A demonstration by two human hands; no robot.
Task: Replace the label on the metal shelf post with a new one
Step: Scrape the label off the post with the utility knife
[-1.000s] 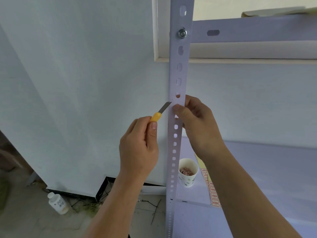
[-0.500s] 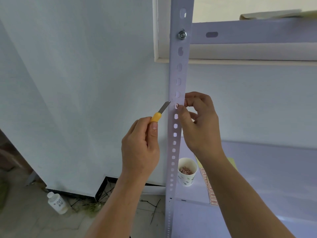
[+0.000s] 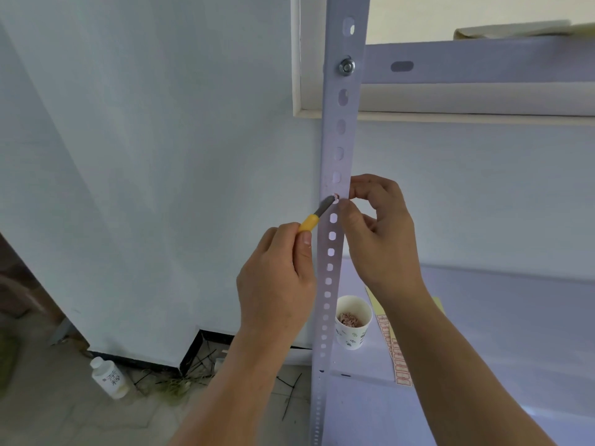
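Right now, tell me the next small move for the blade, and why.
Probably ease the yellow-handled knife slightly further under the label scrap, lifting it off the metal post. The left hand holds the blade tip against the curled pinkish scrap beside a hole, and the right hand has thumb and forefinger right next to it, seemingly ready to pinch it away.

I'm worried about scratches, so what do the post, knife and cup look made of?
The post looks like painted metal: pale matt coat, punched holes. The knife has a yellow plastic-looking handle, grey metal blade. The cup seems paper: white, small prints.
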